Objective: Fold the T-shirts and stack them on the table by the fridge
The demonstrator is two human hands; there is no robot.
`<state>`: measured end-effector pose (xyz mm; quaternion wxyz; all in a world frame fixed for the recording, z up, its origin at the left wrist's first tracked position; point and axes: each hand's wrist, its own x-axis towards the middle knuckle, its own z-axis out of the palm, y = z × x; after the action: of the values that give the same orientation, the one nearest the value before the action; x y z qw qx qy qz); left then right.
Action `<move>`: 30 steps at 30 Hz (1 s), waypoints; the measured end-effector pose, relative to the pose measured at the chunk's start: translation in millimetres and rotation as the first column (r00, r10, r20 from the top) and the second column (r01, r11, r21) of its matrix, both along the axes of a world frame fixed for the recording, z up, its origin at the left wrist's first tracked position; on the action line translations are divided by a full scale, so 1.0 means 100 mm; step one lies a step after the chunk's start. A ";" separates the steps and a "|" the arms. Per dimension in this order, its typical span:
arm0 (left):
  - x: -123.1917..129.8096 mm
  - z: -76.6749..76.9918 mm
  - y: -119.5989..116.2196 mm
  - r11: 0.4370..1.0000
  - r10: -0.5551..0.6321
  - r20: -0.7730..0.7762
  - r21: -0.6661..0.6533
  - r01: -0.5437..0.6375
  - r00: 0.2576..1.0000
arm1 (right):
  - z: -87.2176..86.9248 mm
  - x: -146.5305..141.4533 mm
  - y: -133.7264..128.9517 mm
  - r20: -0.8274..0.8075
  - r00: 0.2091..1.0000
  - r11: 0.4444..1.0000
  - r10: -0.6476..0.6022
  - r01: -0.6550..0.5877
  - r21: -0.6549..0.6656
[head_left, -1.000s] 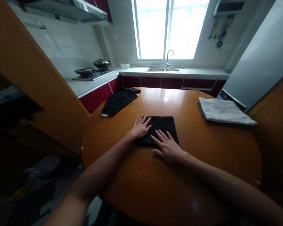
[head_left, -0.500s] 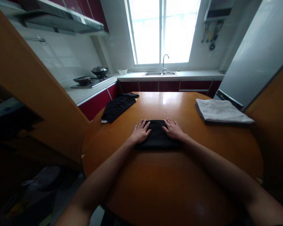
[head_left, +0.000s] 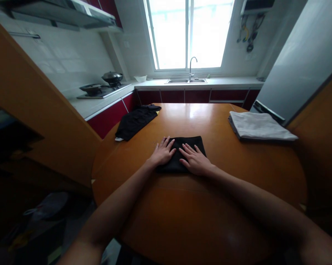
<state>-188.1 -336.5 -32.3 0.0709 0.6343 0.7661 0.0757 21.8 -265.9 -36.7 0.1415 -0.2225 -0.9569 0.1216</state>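
Note:
A black folded cloth, perhaps a garment, lies flat on the wooden table in front of me. My left hand rests on its left side, fingers spread and pointing away from me. Palm down, my right hand lies across its middle and right part with the fingers apart. Neither hand grips the cloth. Parts of it are hidden under both hands. Farther off at the table's left edge is a black garment with a small yellow patch and a bit of white.
A stack of folded cloth, light grey on top, sits at the table's right. Beyond the table stand a counter with a sink and a stove with pans. A fridge rises at the right.
My right hand has slid left from the cloth's right edge onto its middle, uncovering the far right corner. My left hand stays at the left side. The view has shifted slightly.

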 end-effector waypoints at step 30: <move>-0.52 0.08 0.12 0.894 0.172 0.397 0.322 -0.312 0.902 | -0.05 0.17 0.59 -0.246 0.874 0.906 -0.420 0.387 -0.171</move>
<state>-240.3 -324.5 -24.0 0.0756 0.5093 0.7851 0.3442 38.9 -206.6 -41.8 0.2831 -0.4059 -0.8512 0.1749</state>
